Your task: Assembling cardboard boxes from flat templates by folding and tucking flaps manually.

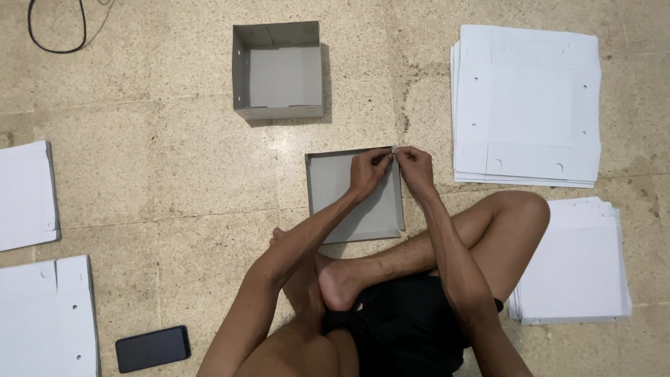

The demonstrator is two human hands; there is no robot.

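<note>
While pinched, both hands (394, 164) grip tray corner (395, 149)

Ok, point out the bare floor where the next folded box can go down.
Bare floor lies left of the shallow grey cardboard tray, bordered by the finished grey cardboard box above, white card stacks at far left and the black phone below. It is crowded right of the tray: both hands pinch its far corner beside the white flat sheets.

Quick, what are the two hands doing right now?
Left hand: closed, pinching the far right corner of the shallow grey cardboard tray.
Right hand: closed, pinching the same corner.
</note>
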